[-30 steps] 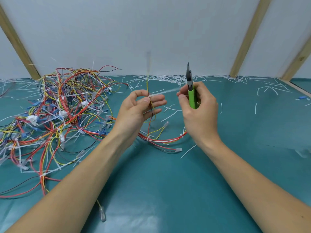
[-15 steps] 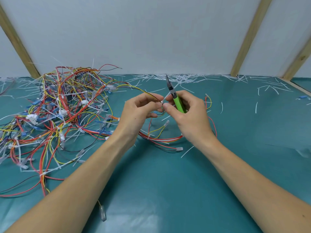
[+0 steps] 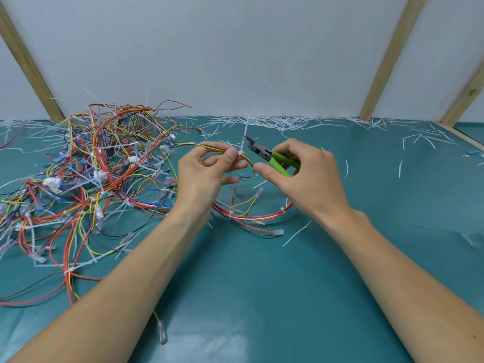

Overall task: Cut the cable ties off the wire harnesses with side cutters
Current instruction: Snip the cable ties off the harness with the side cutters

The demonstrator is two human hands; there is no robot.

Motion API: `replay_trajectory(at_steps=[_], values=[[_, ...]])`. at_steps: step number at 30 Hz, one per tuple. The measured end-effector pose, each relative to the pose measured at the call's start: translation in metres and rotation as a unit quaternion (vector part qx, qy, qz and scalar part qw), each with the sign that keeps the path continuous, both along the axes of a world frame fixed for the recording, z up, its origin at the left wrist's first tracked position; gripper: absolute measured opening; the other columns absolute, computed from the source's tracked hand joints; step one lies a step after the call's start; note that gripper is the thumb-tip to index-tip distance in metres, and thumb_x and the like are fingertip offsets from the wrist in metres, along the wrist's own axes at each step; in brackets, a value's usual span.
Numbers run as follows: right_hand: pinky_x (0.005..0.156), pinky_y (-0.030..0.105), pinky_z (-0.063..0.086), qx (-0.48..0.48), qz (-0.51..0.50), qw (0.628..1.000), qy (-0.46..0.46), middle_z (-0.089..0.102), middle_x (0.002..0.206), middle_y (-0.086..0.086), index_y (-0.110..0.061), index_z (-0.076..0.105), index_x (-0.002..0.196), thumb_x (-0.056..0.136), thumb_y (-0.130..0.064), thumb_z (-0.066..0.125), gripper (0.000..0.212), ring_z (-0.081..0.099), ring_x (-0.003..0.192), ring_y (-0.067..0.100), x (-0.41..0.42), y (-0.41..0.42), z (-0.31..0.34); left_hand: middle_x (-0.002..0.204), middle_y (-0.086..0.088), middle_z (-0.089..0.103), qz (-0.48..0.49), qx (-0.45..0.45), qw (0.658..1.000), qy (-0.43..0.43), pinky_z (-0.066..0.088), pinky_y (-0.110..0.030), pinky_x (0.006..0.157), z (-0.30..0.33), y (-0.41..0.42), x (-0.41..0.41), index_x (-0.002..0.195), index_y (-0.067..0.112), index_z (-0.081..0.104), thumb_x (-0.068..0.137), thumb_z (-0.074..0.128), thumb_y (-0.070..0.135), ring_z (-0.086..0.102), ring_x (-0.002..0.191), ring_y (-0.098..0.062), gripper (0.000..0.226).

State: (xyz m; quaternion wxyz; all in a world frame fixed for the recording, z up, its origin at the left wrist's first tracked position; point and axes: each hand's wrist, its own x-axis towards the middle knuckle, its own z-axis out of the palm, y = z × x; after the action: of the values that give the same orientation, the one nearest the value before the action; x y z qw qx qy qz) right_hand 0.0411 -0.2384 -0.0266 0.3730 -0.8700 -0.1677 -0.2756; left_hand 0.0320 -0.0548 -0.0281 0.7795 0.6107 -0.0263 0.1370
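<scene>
We are looking down at a teal matte surface [image 3: 248, 297] where our left hand [image 3: 207, 174] is pinching a thin yellow-and-black wire strand [image 3: 209, 146] between thumb and fingers, the grip clamped on it just beside a small white plastic cable tie [image 3: 241, 152] whose tail is standing upright. Our right hand [image 3: 306, 174] is wrapping its grip around the green handles of a pair of grey-jawed side cutters [image 3: 264, 153]. The cutters are pointing up and to the left, their jaws slightly apart, with the tip just right of the tie's tail; we cannot tell whether it is touching. The strand is curling down in a loop between the two hands.

On the left, a big tangled pile of red, yellow, blue and black wire harnesses [image 3: 86, 174] is lying on the surface, many white ties showing in it. A red and yellow harness [image 3: 251, 217] is curving on the surface below the hands, nearer to us. White cut tie scraps [image 3: 282, 123] are lying scattered along the far edge against a pale wall panel [image 3: 235, 48] with wooden battens [image 3: 390, 58]. A clear-sleeved connector [image 3: 161, 334] is lying near our left forearm.
</scene>
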Motion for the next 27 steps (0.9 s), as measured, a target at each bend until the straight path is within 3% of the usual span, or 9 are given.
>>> replay_trajectory(at_steps=[4,10,27], values=[[0.073,0.032,0.053,-0.042,-0.008,0.999,-0.003,0.071,0.08,-0.014,-0.026,0.069,0.087,0.082,-0.065,0.074,0.039,0.066,0.079,0.005,0.0019,-0.0035,0.0012,0.085,-0.004,0.078,0.021,0.019,1.0,-0.005,0.054,-0.023,0.053,-0.0005,0.0016,0.0006,0.095,0.013,0.06,0.095,0.067,0.011,0.076,0.077,-0.016,0.007],[0.075,0.038,0.055,-0.065,-0.023,0.998,0.002,0.074,0.084,-0.012,-0.027,0.071,0.088,0.082,-0.062,0.075,0.036,0.069,0.082,0.011,0.0007,-0.0062,0.0036,0.082,-0.004,0.078,0.049,0.027,0.998,-0.029,0.056,-0.024,0.055,-0.0014,0.0009,0.0012,0.092,0.013,0.061,0.094,0.068,0.009,0.077,0.08,-0.019,0.009],[0.073,0.037,0.055,-0.074,-0.031,0.997,-0.021,0.073,0.084,-0.013,-0.03,0.074,0.09,0.082,-0.063,0.075,0.034,0.069,0.082,0.009,-0.0038,-0.0024,0.0057,0.082,0.001,0.078,0.074,0.11,0.988,-0.078,0.058,-0.026,0.059,-0.0053,-0.003,0.0019,0.09,0.015,0.061,0.095,0.066,0.007,0.077,0.081,-0.017,0.011]])
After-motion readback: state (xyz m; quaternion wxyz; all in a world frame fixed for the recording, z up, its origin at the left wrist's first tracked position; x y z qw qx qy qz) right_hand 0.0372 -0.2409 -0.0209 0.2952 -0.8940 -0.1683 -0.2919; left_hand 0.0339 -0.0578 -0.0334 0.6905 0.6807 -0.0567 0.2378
